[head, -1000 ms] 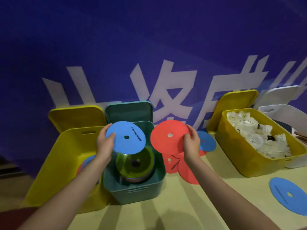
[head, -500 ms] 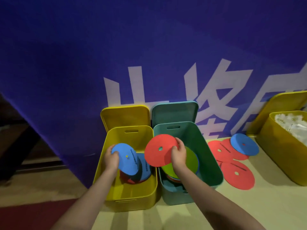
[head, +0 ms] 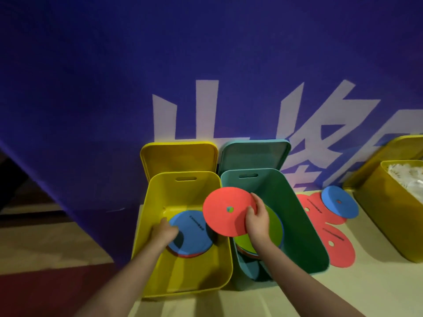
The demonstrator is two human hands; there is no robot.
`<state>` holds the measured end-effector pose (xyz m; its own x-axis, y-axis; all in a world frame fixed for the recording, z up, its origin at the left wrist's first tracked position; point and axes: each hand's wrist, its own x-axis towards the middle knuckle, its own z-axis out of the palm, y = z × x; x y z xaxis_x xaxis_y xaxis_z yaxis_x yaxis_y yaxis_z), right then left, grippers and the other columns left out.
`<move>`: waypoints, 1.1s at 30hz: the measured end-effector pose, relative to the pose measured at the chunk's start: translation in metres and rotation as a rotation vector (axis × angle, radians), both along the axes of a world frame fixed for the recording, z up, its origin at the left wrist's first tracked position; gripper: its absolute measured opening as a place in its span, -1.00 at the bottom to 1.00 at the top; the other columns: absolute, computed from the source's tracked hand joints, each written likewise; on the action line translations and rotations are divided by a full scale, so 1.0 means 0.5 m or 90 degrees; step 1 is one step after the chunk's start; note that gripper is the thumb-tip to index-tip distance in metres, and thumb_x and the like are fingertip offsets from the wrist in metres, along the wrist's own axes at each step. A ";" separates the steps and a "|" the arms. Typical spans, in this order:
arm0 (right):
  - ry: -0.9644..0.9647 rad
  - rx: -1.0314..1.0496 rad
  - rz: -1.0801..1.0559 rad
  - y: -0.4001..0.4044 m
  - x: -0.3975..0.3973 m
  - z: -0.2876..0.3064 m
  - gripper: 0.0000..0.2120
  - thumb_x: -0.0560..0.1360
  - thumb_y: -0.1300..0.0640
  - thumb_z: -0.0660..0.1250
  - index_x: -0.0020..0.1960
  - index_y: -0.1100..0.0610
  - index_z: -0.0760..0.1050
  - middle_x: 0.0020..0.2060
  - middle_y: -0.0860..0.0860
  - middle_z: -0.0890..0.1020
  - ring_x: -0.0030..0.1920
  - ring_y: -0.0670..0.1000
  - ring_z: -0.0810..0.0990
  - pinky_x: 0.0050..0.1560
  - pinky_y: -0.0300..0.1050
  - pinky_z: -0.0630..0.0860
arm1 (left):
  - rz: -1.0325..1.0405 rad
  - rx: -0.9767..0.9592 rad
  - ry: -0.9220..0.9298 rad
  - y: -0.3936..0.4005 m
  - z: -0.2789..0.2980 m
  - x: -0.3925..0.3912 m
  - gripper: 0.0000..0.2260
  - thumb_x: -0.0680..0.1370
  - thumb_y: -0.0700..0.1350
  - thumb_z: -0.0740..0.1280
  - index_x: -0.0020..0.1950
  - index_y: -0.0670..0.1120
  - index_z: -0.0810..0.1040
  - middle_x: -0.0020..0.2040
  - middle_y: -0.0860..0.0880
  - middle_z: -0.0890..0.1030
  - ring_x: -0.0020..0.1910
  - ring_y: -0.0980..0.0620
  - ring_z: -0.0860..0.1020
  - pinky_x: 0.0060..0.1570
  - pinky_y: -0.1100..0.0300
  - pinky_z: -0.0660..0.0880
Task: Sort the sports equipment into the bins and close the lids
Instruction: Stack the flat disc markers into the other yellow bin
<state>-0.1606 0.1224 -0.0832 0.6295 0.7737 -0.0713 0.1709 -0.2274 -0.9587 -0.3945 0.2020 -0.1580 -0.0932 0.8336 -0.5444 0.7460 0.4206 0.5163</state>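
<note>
Red foam, a flat disc (head: 225,211) with a small centre hole, is pinched at its right edge by the right hand (head: 257,219), thumb on top and fingers curled beneath. It hangs tilted over the seam between two open bins. The left hand (head: 163,232) reaches down inside the yellow bin (head: 183,277) and rests on the left edge of a blue disc (head: 194,232) lying flat on the bin floor; motion blur makes it hard to say whether the fingers grip that disc or merely touch it. A sliver of red shows under the blue disc. The two hands are well apart, one per bin.

The teal bin (head: 304,236) stands just beside the yellow one, touching it, and holds a green disc (head: 272,227) atop a stack of others. Both lids, yellow (head: 178,156) and teal (head: 254,154), lean upright against the purple banner (head: 160,65) behind.

To the right, loose red discs (head: 338,248) overlap on the pale table (head: 343,291), with a second blue disc (head: 340,202) lying across them. Another yellow bin (head: 389,220) at the right edge contains white shuttlecocks (head: 409,177).
</note>
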 end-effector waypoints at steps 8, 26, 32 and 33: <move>-0.236 0.023 0.292 0.092 -0.152 0.031 -0.56 0.55 0.29 0.19 0.42 0.11 0.35 0.21 0.13 0.58 0.17 0.14 0.54 0.09 -0.14 0.40 | -0.115 0.528 -0.001 -0.036 0.143 -0.084 -0.49 0.56 -0.21 0.27 0.50 -0.12 0.27 0.46 -0.16 0.30 0.42 -0.14 0.28 0.38 -0.02 0.28; -0.182 -0.443 0.194 0.128 -0.226 -0.226 -0.39 0.47 0.06 0.33 0.46 0.12 0.22 0.33 0.27 0.36 0.37 0.28 0.32 0.35 0.09 0.30 | 0.001 0.382 -0.068 -0.060 0.093 -0.134 -0.58 0.66 -0.14 0.09 0.52 0.05 0.20 0.18 -0.28 0.56 -0.02 -0.26 0.56 -0.23 0.01 0.40; -0.149 -0.141 0.338 0.127 -0.210 -0.052 -0.50 0.56 0.20 0.24 0.47 0.22 0.23 0.29 0.22 0.43 0.31 0.19 0.42 0.28 -0.07 0.30 | -0.068 0.394 0.139 -0.059 0.117 -0.119 -0.53 0.63 -0.08 0.16 0.54 -0.07 0.17 0.50 -0.22 0.22 0.49 -0.19 0.14 0.39 0.00 0.21; -0.129 -0.075 0.350 0.117 -0.194 -0.011 -0.57 0.56 0.23 0.23 0.42 0.18 0.32 0.19 0.16 0.51 0.21 0.13 0.49 0.21 -0.08 0.36 | -0.075 0.399 0.166 -0.060 0.130 -0.107 -0.51 0.62 -0.05 0.17 0.54 -0.08 0.16 0.52 -0.22 0.16 0.52 -0.18 0.05 0.42 0.00 0.17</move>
<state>-0.2577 0.1808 -0.0887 0.1493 0.9840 -0.0968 0.4702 -0.1568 -0.8685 -0.4482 0.1718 -0.0933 -0.0450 0.9965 0.0711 0.9016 0.0099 0.4325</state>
